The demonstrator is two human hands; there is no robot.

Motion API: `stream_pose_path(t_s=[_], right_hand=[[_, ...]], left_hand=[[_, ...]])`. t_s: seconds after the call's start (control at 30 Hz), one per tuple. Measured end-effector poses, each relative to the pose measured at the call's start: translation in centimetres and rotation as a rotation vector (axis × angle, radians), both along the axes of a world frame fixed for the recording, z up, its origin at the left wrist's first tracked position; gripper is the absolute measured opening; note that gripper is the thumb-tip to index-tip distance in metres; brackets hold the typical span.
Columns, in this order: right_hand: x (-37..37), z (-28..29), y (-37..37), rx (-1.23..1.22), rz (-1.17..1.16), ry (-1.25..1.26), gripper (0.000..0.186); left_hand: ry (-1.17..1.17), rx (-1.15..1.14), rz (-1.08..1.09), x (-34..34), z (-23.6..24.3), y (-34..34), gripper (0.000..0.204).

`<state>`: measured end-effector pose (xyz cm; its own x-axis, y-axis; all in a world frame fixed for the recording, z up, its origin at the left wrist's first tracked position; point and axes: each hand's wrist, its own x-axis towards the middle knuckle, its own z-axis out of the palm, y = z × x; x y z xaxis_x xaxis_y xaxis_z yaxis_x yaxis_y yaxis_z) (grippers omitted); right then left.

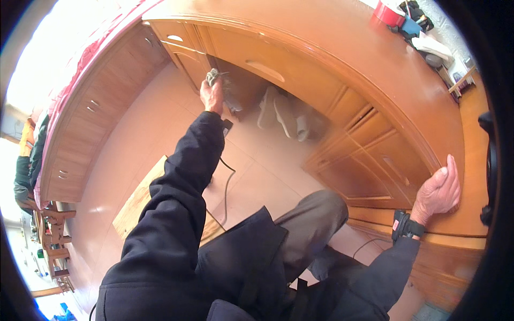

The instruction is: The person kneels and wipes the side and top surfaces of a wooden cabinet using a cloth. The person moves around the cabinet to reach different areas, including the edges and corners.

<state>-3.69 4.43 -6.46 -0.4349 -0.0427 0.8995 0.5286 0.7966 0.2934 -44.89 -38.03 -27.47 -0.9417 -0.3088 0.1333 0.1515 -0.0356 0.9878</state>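
My left hand (212, 98) reaches out by the dark opening under the wooden desk. Its fingers are closed round a bunched greyish-white cloth (212, 76), striped in look; its exact kind is hard to make out. A pair of pale shoes (278, 111) stands on the floor inside the opening, to the right of this hand. At the right, my right hand (440, 192) lies against the front edge of the orange-brown desktop (342, 37). Its fingers are stretched out, and nothing shows in them.
Desk drawers and a cupboard door (364, 166) stand close on the right. A wooden board or stool top (140, 198) is under my left arm, with a dark cable (226, 187) beside it. Low cabinets (101, 107) line the left. A red container (388, 15) stands on the desk.
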Motion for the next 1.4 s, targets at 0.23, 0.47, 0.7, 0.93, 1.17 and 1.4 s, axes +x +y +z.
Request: stream_pose_path(t_s=[0.23,0.47,0.7,0.93,1.17,1.4], right_hand=[[-0.1,0.0,0.2,-0.057,0.081,0.026,0.035],[-0.3,0.2,-0.7,-0.041,0.000,0.060,0.031],[0.3,-0.9,-1.5,-0.227,0.050,0.002,0.036],[2.6,-2.1,-2.6,-0.309,0.138,-0.017,0.051],[6.2,-3.9,-6.8,-0.469,0.391,-0.074,0.038],[10.0,-6.8,-9.2,-0.740,0.405,-0.109,0.031]], left_hand=[[0.109,0.235,-0.202,4.7,7.4,2.4,0.022],[0.273,0.212,-0.342,12.1,13.9,6.9,0.026],[0.203,0.166,-0.693,21.1,16.8,14.1,0.029],[0.057,0.116,-0.909,28.0,16.5,19.1,0.028],[-0.015,0.229,-1.033,32.2,15.7,21.6,0.033],[0.149,0.085,-0.680,29.0,16.8,21.3,0.027]])
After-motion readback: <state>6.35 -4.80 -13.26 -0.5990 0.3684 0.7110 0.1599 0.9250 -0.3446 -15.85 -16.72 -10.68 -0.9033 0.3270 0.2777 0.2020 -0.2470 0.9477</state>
